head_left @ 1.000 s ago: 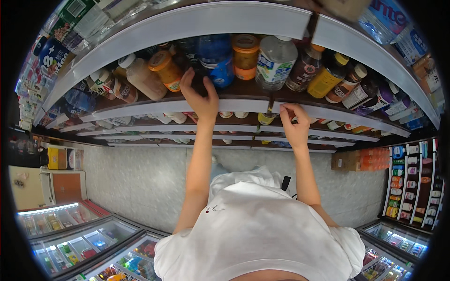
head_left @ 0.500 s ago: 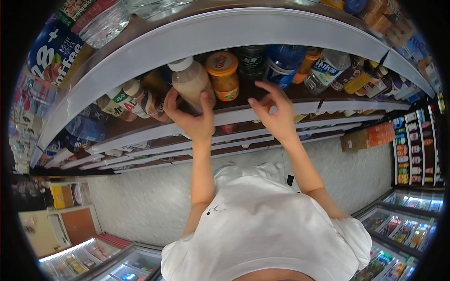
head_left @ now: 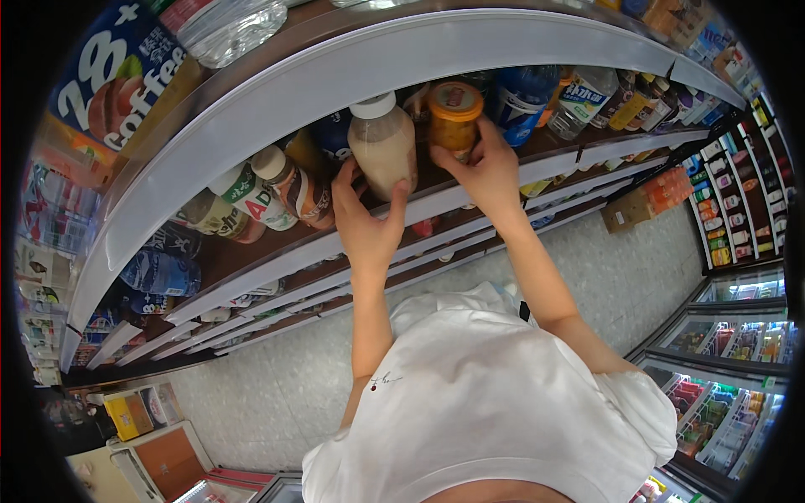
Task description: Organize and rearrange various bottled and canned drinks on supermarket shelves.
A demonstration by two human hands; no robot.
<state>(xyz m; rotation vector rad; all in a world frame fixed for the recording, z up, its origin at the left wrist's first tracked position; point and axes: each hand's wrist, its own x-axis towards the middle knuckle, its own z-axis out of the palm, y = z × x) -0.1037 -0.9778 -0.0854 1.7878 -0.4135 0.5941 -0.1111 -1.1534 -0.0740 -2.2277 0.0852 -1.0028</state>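
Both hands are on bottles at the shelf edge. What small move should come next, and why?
Probably set the beige bottle upright and deeper: the left hand grips it at the shelf front edge, while the right hand touches the orange jar beside it.

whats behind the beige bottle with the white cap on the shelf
Behind the beige bottle held by the left hand, a dark blue bottle shows partly beside it. Whatever stands directly behind is covered by the bottle and lost in the shelf's shadow.

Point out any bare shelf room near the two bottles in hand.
Little is free. The left hand holds the beige bottle and the right hand the orange-capped bottle, side by side. Brown-labelled bottles crowd the left, a blue bottle the right. Only the shelf's front lip shows bare.
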